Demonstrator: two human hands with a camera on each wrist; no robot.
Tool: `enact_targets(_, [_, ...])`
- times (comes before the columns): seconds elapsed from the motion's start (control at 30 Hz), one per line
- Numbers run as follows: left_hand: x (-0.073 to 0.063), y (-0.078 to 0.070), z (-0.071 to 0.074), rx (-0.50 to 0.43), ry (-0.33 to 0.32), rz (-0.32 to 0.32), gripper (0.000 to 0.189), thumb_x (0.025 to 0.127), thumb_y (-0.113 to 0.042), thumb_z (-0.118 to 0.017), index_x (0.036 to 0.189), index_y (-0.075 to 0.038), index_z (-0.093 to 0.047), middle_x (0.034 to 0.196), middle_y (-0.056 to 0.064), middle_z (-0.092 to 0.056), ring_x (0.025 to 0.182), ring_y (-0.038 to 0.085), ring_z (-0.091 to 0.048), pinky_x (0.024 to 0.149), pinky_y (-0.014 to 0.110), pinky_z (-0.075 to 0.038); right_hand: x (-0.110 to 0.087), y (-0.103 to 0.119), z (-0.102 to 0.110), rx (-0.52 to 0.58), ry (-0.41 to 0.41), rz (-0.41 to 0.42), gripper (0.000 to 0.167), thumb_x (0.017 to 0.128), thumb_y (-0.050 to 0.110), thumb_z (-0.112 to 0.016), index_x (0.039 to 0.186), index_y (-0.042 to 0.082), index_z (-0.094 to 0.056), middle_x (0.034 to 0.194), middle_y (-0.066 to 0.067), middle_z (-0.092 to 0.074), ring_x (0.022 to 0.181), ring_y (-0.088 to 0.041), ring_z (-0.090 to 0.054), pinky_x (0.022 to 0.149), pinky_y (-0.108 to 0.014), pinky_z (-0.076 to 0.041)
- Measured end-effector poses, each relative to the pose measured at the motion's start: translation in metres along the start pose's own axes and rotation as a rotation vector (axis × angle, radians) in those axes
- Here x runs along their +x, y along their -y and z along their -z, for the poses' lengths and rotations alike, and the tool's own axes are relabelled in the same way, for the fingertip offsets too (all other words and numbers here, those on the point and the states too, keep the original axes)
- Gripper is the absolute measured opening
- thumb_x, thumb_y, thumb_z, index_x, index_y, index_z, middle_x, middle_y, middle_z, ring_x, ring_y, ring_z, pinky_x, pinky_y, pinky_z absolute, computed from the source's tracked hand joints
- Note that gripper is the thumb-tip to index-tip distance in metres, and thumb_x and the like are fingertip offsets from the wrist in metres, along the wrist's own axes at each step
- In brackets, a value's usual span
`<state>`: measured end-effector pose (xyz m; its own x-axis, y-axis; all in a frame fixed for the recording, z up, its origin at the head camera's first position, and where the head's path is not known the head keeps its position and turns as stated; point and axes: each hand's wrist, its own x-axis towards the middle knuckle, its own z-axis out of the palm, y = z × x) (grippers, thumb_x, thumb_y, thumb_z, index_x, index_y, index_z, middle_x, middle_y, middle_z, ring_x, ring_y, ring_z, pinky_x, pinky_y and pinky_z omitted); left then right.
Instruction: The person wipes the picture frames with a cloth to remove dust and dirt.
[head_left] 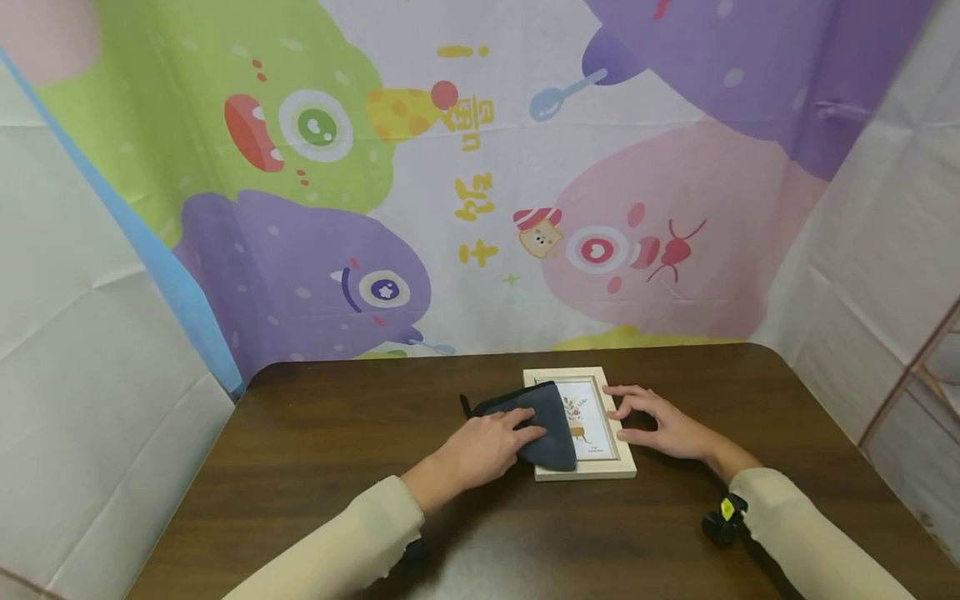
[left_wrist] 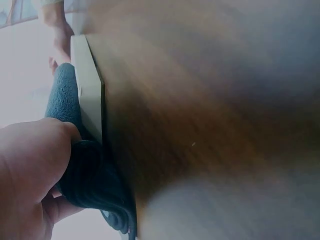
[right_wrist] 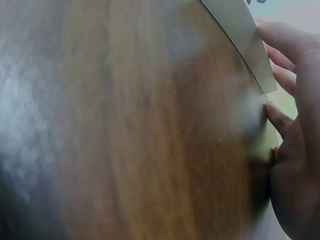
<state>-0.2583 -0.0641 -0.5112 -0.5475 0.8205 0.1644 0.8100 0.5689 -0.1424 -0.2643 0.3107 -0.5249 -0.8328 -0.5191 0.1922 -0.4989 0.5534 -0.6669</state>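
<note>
A light cream picture frame (head_left: pixel 585 475) lies flat on the brown table, holding a print (head_left: pixel 592 421) of a plant in a pot. Over its left part is a dark grey-blue cloth (head_left: pixel 551 433) with a black edge and a small loop. My left hand (head_left: pixel 480 446) holds the cloth against the frame, two fingers stretched across it. In the left wrist view, the cloth (left_wrist: pixel 64 95) bunches between thumb and fingers. My right hand (head_left: pixel 667 425) touches the frame's right edge with its fingertips, thumb lower down. The right wrist view shows those fingers (right_wrist: pixel 280 37) at the frame's side (right_wrist: pixel 240 35).
The brown wooden table (head_left: pixel 337 467) reaches back to a curtain (head_left: pixel 480 308) printed with cartoon monsters. Pale sheets (head_left: pixel 90 333) hang at both sides. A black wrist device (head_left: pixel 722 525) sits by the right cuff.
</note>
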Motion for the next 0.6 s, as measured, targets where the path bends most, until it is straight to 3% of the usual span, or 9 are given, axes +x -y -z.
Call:
enact_targets(0.03, [0.002, 0.003, -0.005, 0.001, 0.003, 0.005, 0.055, 0.105, -0.023, -0.078, 0.159, -0.030, -0.065, 0.162, 0.009, -0.068, 0.122, 0.027, -0.082, 0.081, 0.039, -0.071, 0.000, 0.000, 0.000, 0.000, -0.001, -0.001, 0.017, 0.099, 0.018, -0.086, 0.104, 0.026, -0.072, 0.168, -0.022, -0.059, 0.152, -0.050, -0.050, 0.119, -0.071, -0.039])
enact_targets(0.07, [0.004, 0.003, 0.001, -0.010, 0.020, 0.020, 0.056, 0.105, -0.023, -0.079, 0.159, -0.030, -0.065, 0.162, 0.009, -0.067, 0.124, 0.027, -0.082, 0.083, 0.039, -0.071, 0.000, 0.000, 0.000, 0.002, -0.001, 0.000, 0.017, 0.099, 0.018, -0.086, 0.104, 0.026, -0.072, 0.168, -0.022, -0.059, 0.152, -0.051, -0.050, 0.119, -0.072, -0.039])
enact_targets(0.17, [0.010, 0.012, -0.016, -0.004, -0.002, 0.026, 0.055, 0.105, -0.022, -0.078, 0.158, -0.030, -0.065, 0.161, 0.009, -0.068, 0.120, 0.026, -0.083, 0.083, 0.042, -0.071, 0.000, 0.000, 0.000, 0.002, 0.001, 0.002, 0.017, 0.099, 0.018, -0.086, 0.104, 0.026, -0.072, 0.168, -0.022, -0.059, 0.152, -0.052, -0.049, 0.119, -0.071, -0.039])
enact_targets(0.3, [0.015, 0.014, -0.007, -0.020, 0.036, 0.060, 0.053, 0.106, -0.023, -0.078, 0.158, -0.028, -0.066, 0.161, 0.010, -0.068, 0.119, 0.027, -0.083, 0.088, 0.042, -0.071, 0.000, -0.001, -0.002, -0.009, -0.004, 0.010, 0.017, 0.099, 0.019, -0.086, 0.103, 0.027, -0.072, 0.167, -0.021, -0.060, 0.152, -0.049, -0.051, 0.120, -0.064, -0.040])
enact_targets(0.37, [0.018, 0.013, 0.004, -0.035, 0.072, 0.084, 0.052, 0.107, -0.023, -0.078, 0.158, -0.027, -0.066, 0.162, 0.011, -0.067, 0.121, 0.028, -0.083, 0.093, 0.042, -0.071, 0.000, -0.002, -0.002, -0.015, -0.008, 0.014, 0.017, 0.099, 0.019, -0.086, 0.104, 0.027, -0.072, 0.167, -0.021, -0.061, 0.152, -0.045, -0.052, 0.120, -0.059, -0.041])
enact_targets(0.47, [0.024, 0.021, -0.004, -0.024, 0.075, 0.088, 0.055, 0.106, -0.023, -0.079, 0.159, -0.027, -0.065, 0.163, 0.011, -0.066, 0.121, 0.028, -0.083, 0.090, 0.043, -0.071, 0.000, -0.003, -0.002, -0.013, -0.013, 0.026, 0.017, 0.100, 0.018, -0.086, 0.104, 0.027, -0.072, 0.167, -0.020, -0.061, 0.153, -0.037, -0.053, 0.120, -0.058, -0.040])
enact_targets(0.5, [0.026, 0.026, -0.013, -0.013, 0.062, 0.083, 0.055, 0.106, -0.023, -0.079, 0.159, -0.030, -0.064, 0.164, 0.009, -0.066, 0.120, 0.027, -0.082, 0.088, 0.043, -0.071, 0.000, -0.004, -0.002, -0.011, -0.015, 0.030, 0.017, 0.100, 0.018, -0.086, 0.104, 0.027, -0.072, 0.167, -0.020, -0.061, 0.153, -0.035, -0.053, 0.120, -0.059, -0.039])
enact_targets(0.6, [0.032, 0.032, -0.019, 0.020, 0.046, 0.081, 0.058, 0.105, -0.022, -0.079, 0.160, -0.031, -0.063, 0.164, 0.008, -0.066, 0.119, 0.027, -0.082, 0.083, 0.045, -0.071, 0.000, -0.005, -0.002, -0.005, -0.018, 0.038, 0.017, 0.100, 0.017, -0.086, 0.104, 0.027, -0.072, 0.167, -0.022, -0.060, 0.153, -0.031, -0.052, 0.120, -0.065, -0.037])
